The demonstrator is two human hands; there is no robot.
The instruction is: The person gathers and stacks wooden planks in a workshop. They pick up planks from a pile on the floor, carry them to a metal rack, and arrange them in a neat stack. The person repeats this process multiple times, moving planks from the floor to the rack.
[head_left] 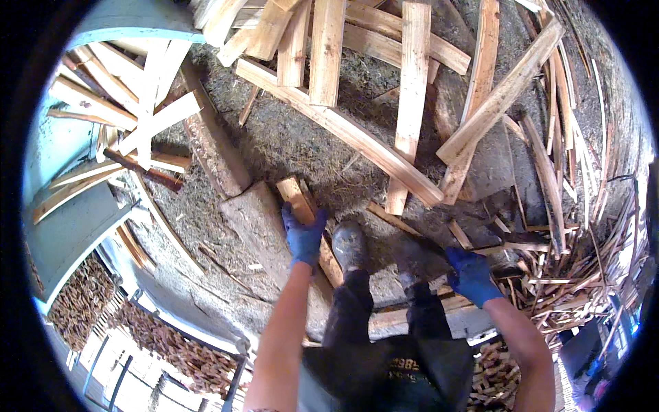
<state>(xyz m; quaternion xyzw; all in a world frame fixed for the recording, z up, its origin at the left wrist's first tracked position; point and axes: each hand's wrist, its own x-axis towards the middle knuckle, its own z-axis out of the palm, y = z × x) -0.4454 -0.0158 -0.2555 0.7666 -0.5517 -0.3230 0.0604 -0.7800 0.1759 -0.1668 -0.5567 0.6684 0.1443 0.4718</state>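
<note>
My left hand [304,235], in a blue glove, is closed round the upper part of a split wooden slat [296,198]. This slat lies along the right side of a thick log [252,218] on the ground. To the right of my boots, my right hand [472,276], also gloved in blue, is closed on a dark, thin, blade-like tool [434,248]. Its exact kind cannot be made out, and its grip is hidden in the glove. Just beyond its tip, a narrow wood strip [392,217] rests on the ground.
Long split boards [343,130] lie crossed ahead of me. A light-blue metal container [65,226] with wood pieces stands at left. My boot [350,245] is beside the log. Thin offcuts [570,288] are heaped at right. Stacked firewood [182,347] shows at lower left.
</note>
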